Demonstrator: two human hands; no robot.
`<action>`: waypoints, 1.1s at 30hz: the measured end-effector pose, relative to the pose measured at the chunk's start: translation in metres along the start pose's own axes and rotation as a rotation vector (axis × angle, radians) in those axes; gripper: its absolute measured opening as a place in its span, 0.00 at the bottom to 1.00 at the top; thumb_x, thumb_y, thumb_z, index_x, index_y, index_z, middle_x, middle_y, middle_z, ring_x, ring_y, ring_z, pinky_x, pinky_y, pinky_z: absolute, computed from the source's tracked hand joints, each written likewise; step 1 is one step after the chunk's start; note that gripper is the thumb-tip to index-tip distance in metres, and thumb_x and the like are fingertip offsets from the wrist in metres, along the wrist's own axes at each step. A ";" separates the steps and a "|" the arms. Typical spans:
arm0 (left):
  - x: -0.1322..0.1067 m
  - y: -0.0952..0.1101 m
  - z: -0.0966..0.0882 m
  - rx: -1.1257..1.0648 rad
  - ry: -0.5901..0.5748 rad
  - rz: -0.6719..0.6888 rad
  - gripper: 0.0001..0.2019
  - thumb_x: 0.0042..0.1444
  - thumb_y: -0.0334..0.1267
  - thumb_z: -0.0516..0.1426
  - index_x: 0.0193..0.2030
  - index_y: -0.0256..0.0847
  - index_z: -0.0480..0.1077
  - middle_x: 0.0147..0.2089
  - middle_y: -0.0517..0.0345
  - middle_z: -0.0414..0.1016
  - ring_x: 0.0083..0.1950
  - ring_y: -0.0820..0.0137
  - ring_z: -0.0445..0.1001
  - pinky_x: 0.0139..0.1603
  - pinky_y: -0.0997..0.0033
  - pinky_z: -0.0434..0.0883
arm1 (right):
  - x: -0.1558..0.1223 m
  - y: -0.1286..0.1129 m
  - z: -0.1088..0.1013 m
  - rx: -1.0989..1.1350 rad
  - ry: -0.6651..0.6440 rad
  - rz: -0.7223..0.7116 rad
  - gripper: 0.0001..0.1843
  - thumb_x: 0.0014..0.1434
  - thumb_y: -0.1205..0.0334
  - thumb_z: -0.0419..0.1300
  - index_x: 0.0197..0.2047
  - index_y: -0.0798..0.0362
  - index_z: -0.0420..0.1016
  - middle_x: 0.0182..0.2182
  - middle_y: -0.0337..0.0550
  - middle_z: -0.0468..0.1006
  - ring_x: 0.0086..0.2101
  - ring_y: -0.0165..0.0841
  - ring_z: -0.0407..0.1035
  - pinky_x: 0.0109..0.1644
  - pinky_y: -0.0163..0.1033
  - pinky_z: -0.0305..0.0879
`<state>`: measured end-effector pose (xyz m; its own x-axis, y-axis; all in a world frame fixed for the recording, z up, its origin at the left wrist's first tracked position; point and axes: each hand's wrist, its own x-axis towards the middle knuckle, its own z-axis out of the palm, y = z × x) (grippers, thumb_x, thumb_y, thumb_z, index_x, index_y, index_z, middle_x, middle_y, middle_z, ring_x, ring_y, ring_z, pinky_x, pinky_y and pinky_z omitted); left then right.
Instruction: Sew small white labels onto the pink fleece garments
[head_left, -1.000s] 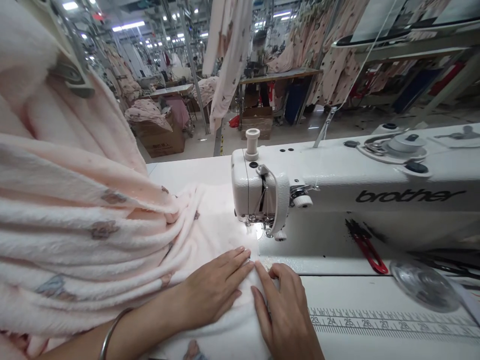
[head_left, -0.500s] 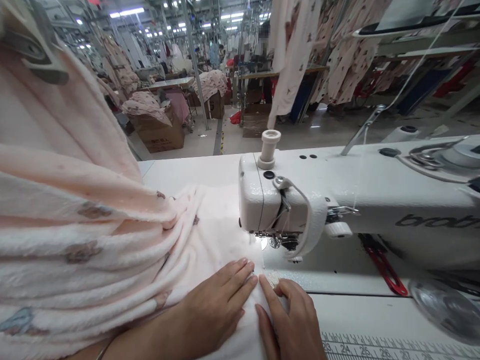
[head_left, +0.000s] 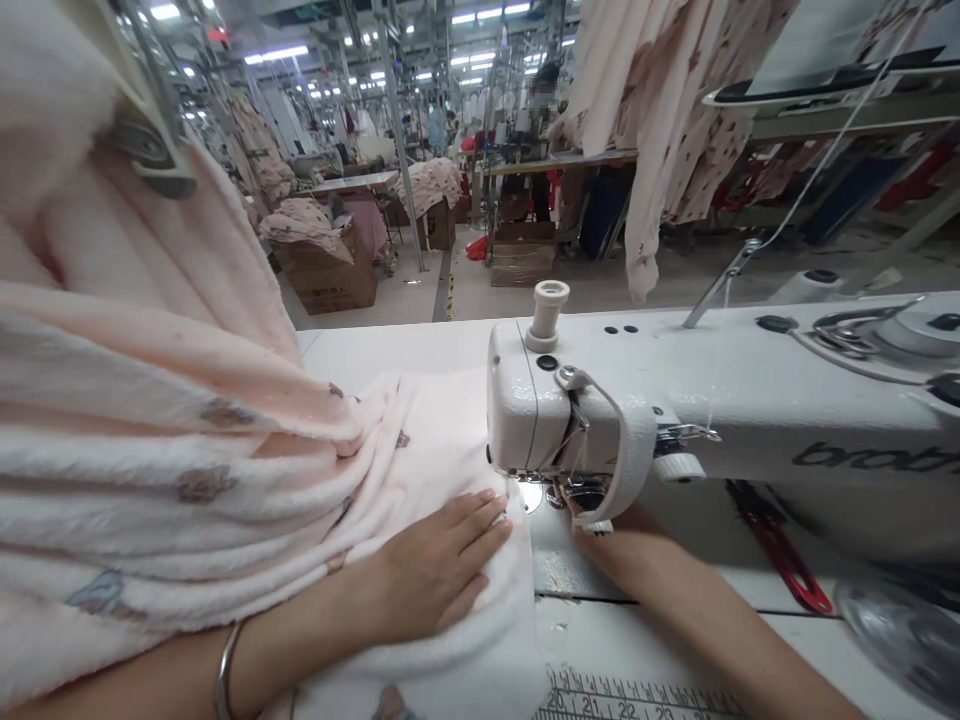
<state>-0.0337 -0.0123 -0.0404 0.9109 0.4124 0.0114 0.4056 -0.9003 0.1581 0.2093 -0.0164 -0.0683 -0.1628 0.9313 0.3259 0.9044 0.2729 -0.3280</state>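
Observation:
My left hand (head_left: pixel 439 565) lies flat, fingers stretched out, on pale pink fleece fabric (head_left: pixel 225 470) just left of the needle area. The fabric is heaped in thick folds at the left and runs under the white Brother sewing machine (head_left: pixel 675 400). My right hand (head_left: pixel 611 535) has reached in under the machine head, behind the presser foot (head_left: pixel 559 493); its fingers are hidden by the head and the white guard. Only the wrist and forearm show, lying across the machine bed.
A printed ruler scale (head_left: pixel 622 700) runs along the table's front edge. A red thread snip (head_left: pixel 780 565) lies under the machine arm, and a round metal part (head_left: pixel 900 630) sits at the right. Beyond the table are cardboard boxes (head_left: pixel 330 280), hanging garments and other workstations.
My right hand left the fabric edge beside my left hand and moved forward and right, under the machine head. My left hand stayed flat on the fabric. The view shifted slightly.

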 end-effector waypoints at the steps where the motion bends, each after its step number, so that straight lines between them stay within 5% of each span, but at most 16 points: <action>1: 0.001 -0.003 0.000 -0.008 0.008 0.009 0.24 0.63 0.34 0.47 0.65 0.27 0.52 0.67 0.38 0.54 0.70 0.56 0.48 0.69 0.53 0.55 | -0.010 -0.006 -0.001 0.001 -0.008 -0.036 0.18 0.62 0.69 0.46 0.47 0.52 0.74 0.35 0.45 0.78 0.33 0.33 0.72 0.36 0.39 0.68; 6: 0.003 -0.009 0.000 -0.041 0.052 0.016 0.25 0.63 0.33 0.47 0.66 0.28 0.50 0.67 0.38 0.53 0.70 0.57 0.48 0.69 0.54 0.55 | -0.050 -0.040 0.001 -0.093 0.110 -0.197 0.31 0.53 0.81 0.41 0.56 0.58 0.69 0.51 0.49 0.72 0.50 0.40 0.63 0.52 0.45 0.60; 14: 0.003 -0.014 -0.002 -0.056 0.073 0.029 0.24 0.64 0.33 0.47 0.65 0.29 0.51 0.67 0.38 0.54 0.70 0.57 0.49 0.69 0.54 0.56 | -0.045 -0.047 0.009 -0.120 0.075 -0.142 0.32 0.53 0.84 0.41 0.56 0.57 0.70 0.51 0.48 0.71 0.51 0.40 0.60 0.52 0.44 0.55; 25: 0.001 -0.018 0.001 -0.061 0.097 0.036 0.23 0.64 0.33 0.46 0.65 0.31 0.51 0.68 0.41 0.53 0.70 0.59 0.48 0.70 0.53 0.54 | -0.051 -0.047 0.011 -0.222 0.045 -0.108 0.40 0.45 0.88 0.43 0.59 0.54 0.66 0.54 0.48 0.67 0.51 0.42 0.59 0.50 0.45 0.64; 33: 0.011 -0.030 -0.004 -0.061 0.123 0.021 0.19 0.64 0.34 0.46 0.60 0.32 0.57 0.62 0.41 0.62 0.65 0.58 0.58 0.65 0.52 0.61 | -0.050 -0.052 0.009 -0.273 0.002 -0.001 0.41 0.46 0.87 0.43 0.60 0.50 0.64 0.56 0.45 0.65 0.58 0.41 0.55 0.56 0.46 0.64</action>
<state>-0.0359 0.0197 -0.0409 0.9017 0.4106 0.1357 0.3775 -0.9005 0.2158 0.1667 -0.0755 -0.0757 -0.1635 0.9305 0.3278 0.9771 0.1986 -0.0766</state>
